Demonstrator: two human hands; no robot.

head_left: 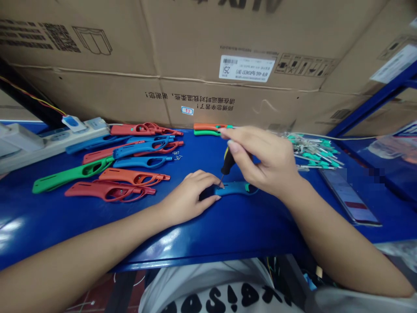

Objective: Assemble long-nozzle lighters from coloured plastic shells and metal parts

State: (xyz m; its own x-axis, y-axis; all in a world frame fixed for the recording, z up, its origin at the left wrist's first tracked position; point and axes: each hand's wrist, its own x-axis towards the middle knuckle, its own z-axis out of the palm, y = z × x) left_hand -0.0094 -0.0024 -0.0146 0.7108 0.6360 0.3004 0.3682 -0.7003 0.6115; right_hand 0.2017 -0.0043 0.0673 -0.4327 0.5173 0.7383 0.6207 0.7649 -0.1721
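Note:
A blue lighter casing [235,188] with a small green trigger part lies on the blue table. My left hand [192,193] has its fingers and thumb closed around the casing's left end, pressing it to the tabletop. In my right hand [263,158] is a screwdriver [227,163] with a black and yellow handle, held nearly upright. Its tip meets the casing close to my left fingertips. The screw itself, if any, is too small to make out.
Several red, blue, orange and green lighter casings [110,189] lie at left, near small screws [177,155]. Orange and green casings [206,127] rest at the back. At right are metal rods with green parts [316,152] and a phone [350,198]. A power strip [58,141] and cardboard [182,61] border the table.

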